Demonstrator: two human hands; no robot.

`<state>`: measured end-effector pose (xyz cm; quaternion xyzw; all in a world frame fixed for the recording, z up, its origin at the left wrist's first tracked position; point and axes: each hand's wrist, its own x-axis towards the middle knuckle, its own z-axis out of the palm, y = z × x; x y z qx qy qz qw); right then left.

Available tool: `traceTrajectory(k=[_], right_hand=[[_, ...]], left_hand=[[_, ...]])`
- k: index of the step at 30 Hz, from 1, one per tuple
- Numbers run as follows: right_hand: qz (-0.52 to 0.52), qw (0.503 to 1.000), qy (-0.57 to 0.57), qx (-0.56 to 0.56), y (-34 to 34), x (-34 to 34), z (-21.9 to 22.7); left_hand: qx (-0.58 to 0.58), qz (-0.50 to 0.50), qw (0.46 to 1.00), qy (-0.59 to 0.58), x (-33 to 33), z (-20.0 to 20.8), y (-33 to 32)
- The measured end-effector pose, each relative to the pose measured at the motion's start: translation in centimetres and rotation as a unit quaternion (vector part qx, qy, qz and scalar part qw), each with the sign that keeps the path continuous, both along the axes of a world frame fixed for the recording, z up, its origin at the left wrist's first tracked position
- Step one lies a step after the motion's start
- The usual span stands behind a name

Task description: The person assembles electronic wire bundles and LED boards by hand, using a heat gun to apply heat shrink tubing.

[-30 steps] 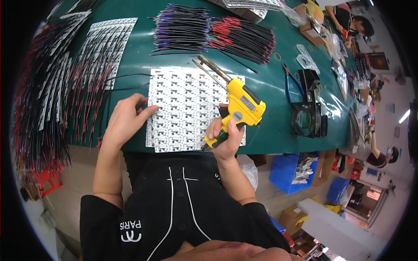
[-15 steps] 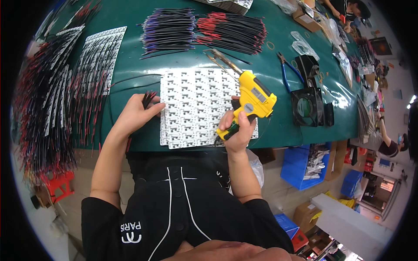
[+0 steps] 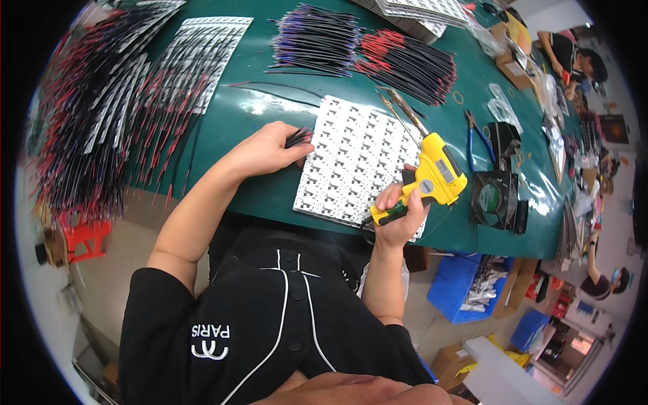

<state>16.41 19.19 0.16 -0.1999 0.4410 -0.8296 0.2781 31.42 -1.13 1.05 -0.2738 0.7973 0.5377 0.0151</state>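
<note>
A white panel of small circuit boards (image 3: 347, 155) lies on the green table in front of me, with at least one more sheet under it. My left hand (image 3: 263, 150) is closed round a small bunch of dark wires with reddish tips (image 3: 299, 138) at the panel's left edge. My right hand (image 3: 398, 219) grips the handle of a yellow soldering gun (image 3: 439, 172) over the panel's right side. The gun's metal tip (image 3: 398, 101) points up and away, past the panel's far right edge. A loose black wire (image 3: 280, 93) reaches the panel's far left corner.
Blue-black wires (image 3: 316, 42) and red-black wires (image 3: 412, 64) lie in piles at the back. Wired panels (image 3: 196, 67) are heaped at the left. Blue-handled pliers (image 3: 480, 140) and a black fan (image 3: 494, 200) lie right. A blue bin (image 3: 449, 287) stands below the table edge.
My view has swung, so the table and panel appear farther right and slightly turned. Both hands keep their holds on the wires and the soldering gun.
</note>
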Motion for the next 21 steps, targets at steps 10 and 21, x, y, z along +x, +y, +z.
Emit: traceTrajectory(k=[10,21], right_hand=[[-0.005,0.999,-0.035,-0.004,1.3,0.0,-0.5],[0.004,1.0,-0.003,0.012,1.3,-0.3,-0.4]], left_hand=[[-0.218,0.05,0.962,0.155,-1.9,6.0,-2.8],[-0.082,0.004,0.98,0.18,-3.8,0.3,-3.4]])
